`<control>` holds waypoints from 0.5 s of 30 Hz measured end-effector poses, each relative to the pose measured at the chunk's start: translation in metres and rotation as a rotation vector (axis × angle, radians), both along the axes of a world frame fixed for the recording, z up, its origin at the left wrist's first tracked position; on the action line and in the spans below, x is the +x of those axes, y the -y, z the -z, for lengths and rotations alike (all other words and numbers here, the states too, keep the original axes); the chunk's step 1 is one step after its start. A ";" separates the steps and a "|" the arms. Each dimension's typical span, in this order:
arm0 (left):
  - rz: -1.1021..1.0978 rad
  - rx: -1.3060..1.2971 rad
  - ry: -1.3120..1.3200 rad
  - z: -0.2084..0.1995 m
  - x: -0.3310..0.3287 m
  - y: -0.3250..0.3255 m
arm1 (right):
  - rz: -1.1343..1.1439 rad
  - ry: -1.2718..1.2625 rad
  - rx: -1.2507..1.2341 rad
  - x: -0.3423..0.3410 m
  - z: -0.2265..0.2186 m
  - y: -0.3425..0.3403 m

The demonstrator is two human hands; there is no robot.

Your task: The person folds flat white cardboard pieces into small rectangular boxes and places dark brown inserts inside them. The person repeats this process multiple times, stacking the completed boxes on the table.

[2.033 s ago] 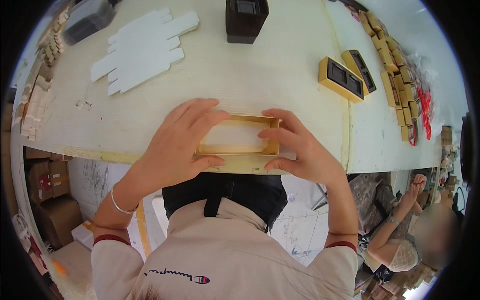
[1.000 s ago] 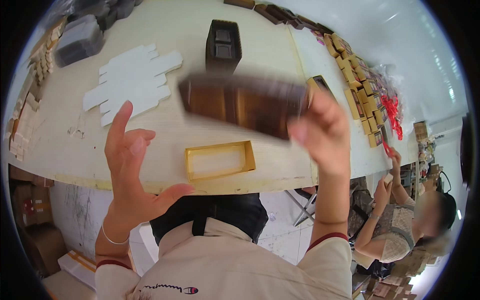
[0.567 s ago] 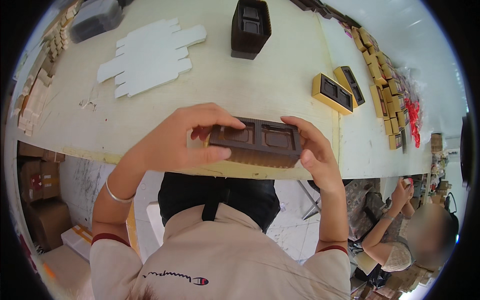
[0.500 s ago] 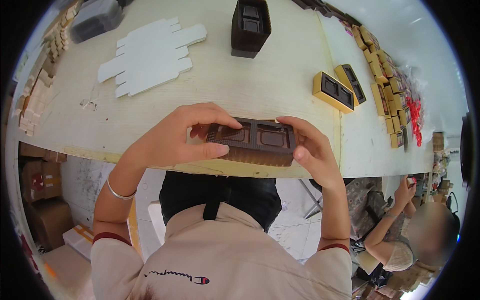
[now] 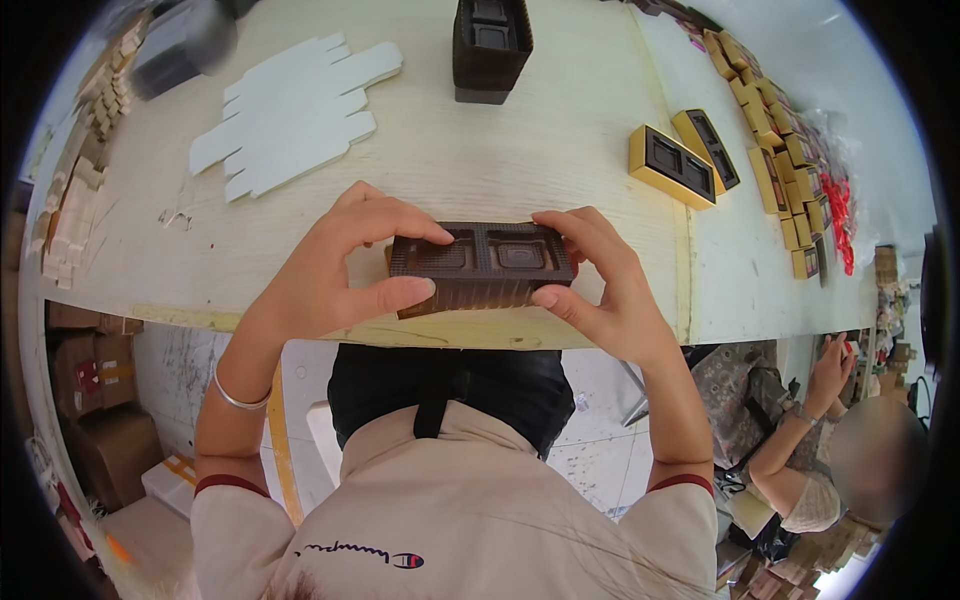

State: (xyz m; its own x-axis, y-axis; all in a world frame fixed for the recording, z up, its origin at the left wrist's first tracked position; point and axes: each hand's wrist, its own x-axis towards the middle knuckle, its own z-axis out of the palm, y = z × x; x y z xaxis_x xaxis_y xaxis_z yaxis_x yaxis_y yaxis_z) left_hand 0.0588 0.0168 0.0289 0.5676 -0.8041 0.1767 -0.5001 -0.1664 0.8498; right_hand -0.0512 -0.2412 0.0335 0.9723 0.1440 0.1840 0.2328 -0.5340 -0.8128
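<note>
A dark brown plastic tray (image 5: 480,285) with two square hollows sits at the table's front edge, hollows facing up. My left hand (image 5: 350,265) grips its left end, fingertips on the top rim and thumb against the front side. At the opposite end, my right hand (image 5: 612,285) holds it with fingers over the far corner and thumb at the near corner. A thin strip of gold shows by the tray's left end; what it belongs to is hidden. A taller stack of the same brown trays (image 5: 488,60) stands farther back.
Flat white die-cut card blanks (image 5: 295,120) lie at the back left. Two gold boxes with brown trays, one nearer (image 5: 650,178), stand to the right. Beyond are rows of gold boxes (image 5: 790,195) and red ribbon-like material (image 5: 838,220). Another person (image 5: 790,460) sits at lower right.
The tray has shifted slightly left and is now nearly level with the table edge. My right thumb has moved from its end to the near front corner. The view has shifted a little.
</note>
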 end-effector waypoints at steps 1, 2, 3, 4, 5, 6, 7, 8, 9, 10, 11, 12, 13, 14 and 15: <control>0.015 0.013 0.007 -0.002 0.001 0.000 | 0.003 -0.010 0.001 0.001 0.000 0.000; 0.000 0.008 0.003 -0.003 -0.001 -0.001 | 0.005 -0.021 0.001 0.003 -0.001 0.000; -0.013 0.004 -0.001 -0.004 -0.005 0.000 | 0.010 -0.031 0.003 0.004 -0.002 0.000; -0.026 0.000 -0.004 -0.005 -0.008 0.000 | 0.001 -0.041 -0.006 0.006 -0.003 0.001; -0.041 0.018 0.031 -0.005 -0.012 -0.001 | -0.009 -0.051 -0.016 0.007 -0.004 0.002; -0.057 0.032 0.066 -0.004 -0.018 -0.001 | -0.020 -0.062 -0.030 0.007 -0.006 0.003; -0.073 0.046 0.100 -0.003 -0.020 -0.002 | -0.013 -0.052 -0.055 0.008 -0.008 0.001; -0.071 0.052 0.076 -0.001 -0.020 -0.003 | -0.006 -0.042 -0.080 0.007 -0.010 -0.001; -0.071 0.056 0.050 0.002 -0.018 -0.005 | -0.001 -0.034 -0.107 0.006 -0.011 -0.005; -0.071 0.060 0.024 0.005 -0.017 -0.007 | 0.027 0.015 -0.194 0.004 -0.012 -0.011; -0.051 0.068 0.013 0.007 -0.015 -0.009 | 0.054 0.065 -0.280 0.001 -0.013 -0.018; -0.029 0.079 0.003 0.009 -0.011 -0.011 | 0.084 0.116 -0.364 -0.002 -0.013 -0.024; -0.007 0.090 -0.007 0.010 -0.009 -0.013 | 0.079 0.125 -0.399 -0.002 -0.014 -0.028; 0.006 0.073 -0.016 0.012 -0.008 -0.014 | 0.073 0.134 -0.433 -0.003 -0.015 -0.031; 0.020 0.053 -0.022 0.013 -0.006 -0.015 | 0.069 0.146 -0.472 -0.003 -0.017 -0.032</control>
